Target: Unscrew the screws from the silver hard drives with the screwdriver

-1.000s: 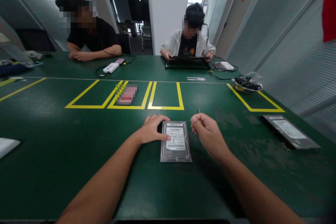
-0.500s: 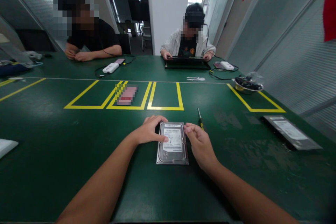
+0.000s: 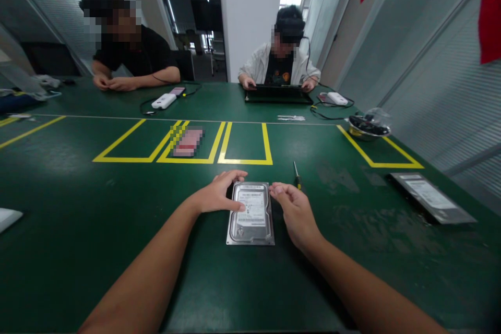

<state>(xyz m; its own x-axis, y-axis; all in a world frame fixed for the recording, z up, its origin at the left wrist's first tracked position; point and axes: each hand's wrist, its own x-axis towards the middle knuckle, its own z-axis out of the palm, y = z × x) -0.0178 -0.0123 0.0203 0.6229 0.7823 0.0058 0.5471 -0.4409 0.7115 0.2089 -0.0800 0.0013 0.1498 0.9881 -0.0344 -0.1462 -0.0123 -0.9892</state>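
Observation:
A silver hard drive (image 3: 254, 232) with a white label lies flat on the green table in front of me. My left hand (image 3: 217, 193) grips its upper left part, the thumb resting on the label and the fingers reaching past the far corner. At the drive's upper right edge is my right hand (image 3: 293, 209), thumb and forefinger pinched together. Whether something small sits in that pinch I cannot make out. Just beyond the right hand, a screwdriver (image 3: 297, 176) with a dark and yellow handle lies on the table.
To the right lies a second drive-like unit (image 3: 434, 195) with a label. Yellow tape outlines (image 3: 245, 162) run across the table, one around a pink blurred item (image 3: 188, 143). A bowl of dark parts (image 3: 368, 128) stands far right. Two people sit opposite, one holding a dark panel (image 3: 277, 95).
The hard drive has shifted slightly left on the table along with my left hand. My right hand has moved a little left too, still pinched.

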